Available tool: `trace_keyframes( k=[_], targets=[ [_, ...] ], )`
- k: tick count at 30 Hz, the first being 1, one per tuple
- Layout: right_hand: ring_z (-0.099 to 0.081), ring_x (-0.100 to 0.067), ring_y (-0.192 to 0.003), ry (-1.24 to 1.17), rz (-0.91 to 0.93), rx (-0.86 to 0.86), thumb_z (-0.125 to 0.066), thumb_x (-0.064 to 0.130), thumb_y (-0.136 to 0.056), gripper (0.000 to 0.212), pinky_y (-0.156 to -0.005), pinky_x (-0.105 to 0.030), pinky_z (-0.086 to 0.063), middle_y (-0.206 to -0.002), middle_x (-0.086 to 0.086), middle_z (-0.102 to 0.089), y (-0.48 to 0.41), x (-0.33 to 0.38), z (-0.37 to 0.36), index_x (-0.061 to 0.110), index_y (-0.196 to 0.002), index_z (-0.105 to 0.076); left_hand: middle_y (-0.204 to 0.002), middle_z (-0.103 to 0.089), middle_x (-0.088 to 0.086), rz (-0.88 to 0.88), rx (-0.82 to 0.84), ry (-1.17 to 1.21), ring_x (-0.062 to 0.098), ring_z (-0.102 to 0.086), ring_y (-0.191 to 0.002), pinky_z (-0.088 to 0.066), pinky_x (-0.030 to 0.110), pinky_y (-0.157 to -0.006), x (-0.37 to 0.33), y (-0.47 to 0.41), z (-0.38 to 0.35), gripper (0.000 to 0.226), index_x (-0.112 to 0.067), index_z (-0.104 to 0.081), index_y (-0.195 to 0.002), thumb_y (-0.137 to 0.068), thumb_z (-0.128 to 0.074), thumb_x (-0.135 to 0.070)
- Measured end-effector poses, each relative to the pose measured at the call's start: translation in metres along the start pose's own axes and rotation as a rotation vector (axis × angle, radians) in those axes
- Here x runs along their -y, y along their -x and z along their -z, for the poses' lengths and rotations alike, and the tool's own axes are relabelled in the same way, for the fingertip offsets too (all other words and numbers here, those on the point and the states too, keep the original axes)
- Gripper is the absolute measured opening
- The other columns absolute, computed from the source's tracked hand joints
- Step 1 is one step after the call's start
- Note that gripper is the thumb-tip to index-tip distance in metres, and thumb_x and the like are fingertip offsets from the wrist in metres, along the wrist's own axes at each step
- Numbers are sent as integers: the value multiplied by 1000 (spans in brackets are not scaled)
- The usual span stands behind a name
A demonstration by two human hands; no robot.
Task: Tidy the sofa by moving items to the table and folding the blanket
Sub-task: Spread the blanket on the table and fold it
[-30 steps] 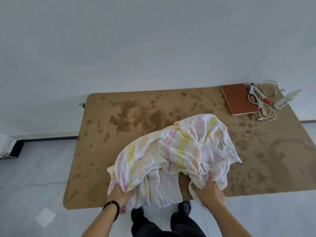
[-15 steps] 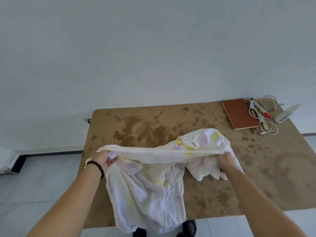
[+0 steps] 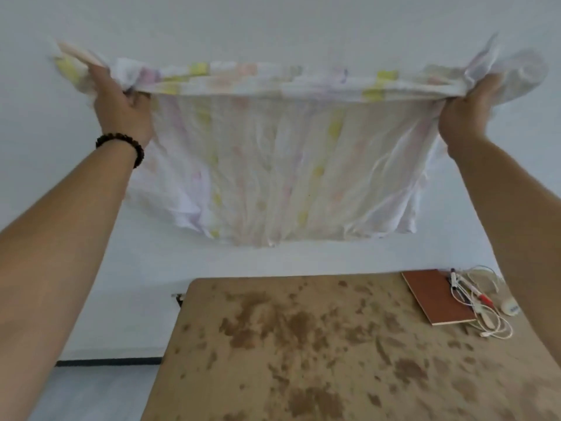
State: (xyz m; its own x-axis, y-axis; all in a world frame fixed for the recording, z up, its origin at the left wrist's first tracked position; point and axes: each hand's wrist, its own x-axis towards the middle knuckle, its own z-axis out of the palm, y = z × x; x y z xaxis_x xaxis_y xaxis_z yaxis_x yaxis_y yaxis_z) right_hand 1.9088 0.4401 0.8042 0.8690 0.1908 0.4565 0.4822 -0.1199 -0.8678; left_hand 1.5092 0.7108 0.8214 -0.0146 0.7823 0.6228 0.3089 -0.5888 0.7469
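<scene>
A: Plain white wall [image 3: 273,22] at the back, a brown table [image 3: 334,366] blotched with darker stains in front of it, and a strip of pale floor [image 3: 91,393] at the lower left.

B: And where is the blanket?

A: The blanket [image 3: 288,165] is up in the air in front of the wall, well above the table and touching nothing on it. It's white with faint yellow and pink patches, and it hangs down crumpled from a stretched top edge.

B: Who holds that edge?

A: Both hands. The left hand [image 3: 121,107], with a dark beaded bracelet [image 3: 124,144] on the wrist, grips one end, fingers closed round bunched cloth. The right hand [image 3: 467,113] grips the other end the same way, with loose fabric spilling past it.

B: Anything on the table?

A: Only in the far right corner: a reddish-brown notebook [image 3: 437,296] lying flat, a couple of pens [image 3: 467,290] just beside it, a tangled white cable [image 3: 491,326] over and around them, and a small white bottle [image 3: 510,306] partly behind the right forearm
</scene>
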Motion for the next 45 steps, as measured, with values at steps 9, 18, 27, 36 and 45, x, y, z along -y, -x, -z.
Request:
trace_keyframes(
  k=[9, 18, 27, 36, 45],
  targets=[
    [-43, -22, -101, 157, -21, 217, -38, 9, -98, 31, -84, -41, -41, -105, -6, -47, 93, -82, -2, -2, -126, -40, -113, -62, 25, 65, 192, -296, 44, -59, -100, -42, 39, -73, 94, 100, 11, 54, -3, -26, -145, -98, -47, -18],
    [-53, -42, -119, 602, -467, 587, -52, 12, -94, 48, -92, -42, -43, -133, -23, -56, 289, -281, 50, 11, -142, -47, -97, -64, 13, 453, 759, -678, 28, -59, -79, -49, 34, -69, 244, 346, 47, 60, -26, -21, -153, -98, -39, -9],
    [-59, -24, -110, 998, -469, 953, -51, 5, -90, 48, -82, -32, -49, -131, 1, -52, 465, -348, 131, 32, -129, -61, -124, -61, 0, 522, 1166, -963, 19, -59, -106, -48, 27, -89, 272, 507, 124, 50, -34, -60, -130, -98, -31, -10],
    [-7, -31, -148, 1129, -694, 808, -49, 10, -86, 67, -121, -49, -9, -161, -10, -6, 523, -331, 140, 33, -147, -32, -138, -48, 11, 750, 1177, -994, 31, -51, -115, -46, 39, -94, 274, 565, 176, 40, -31, -53, -132, -93, -43, -24],
    [10, -37, -151, 897, -92, 1159, -38, 47, -102, 65, -122, -49, 2, -164, -16, 12, 539, -357, 100, 23, -158, -15, -165, 5, 3, 695, 1177, -931, 26, -2, -151, -19, 47, -118, 245, 576, 106, 56, -30, -8, -156, -104, -25, -43]
  ],
)
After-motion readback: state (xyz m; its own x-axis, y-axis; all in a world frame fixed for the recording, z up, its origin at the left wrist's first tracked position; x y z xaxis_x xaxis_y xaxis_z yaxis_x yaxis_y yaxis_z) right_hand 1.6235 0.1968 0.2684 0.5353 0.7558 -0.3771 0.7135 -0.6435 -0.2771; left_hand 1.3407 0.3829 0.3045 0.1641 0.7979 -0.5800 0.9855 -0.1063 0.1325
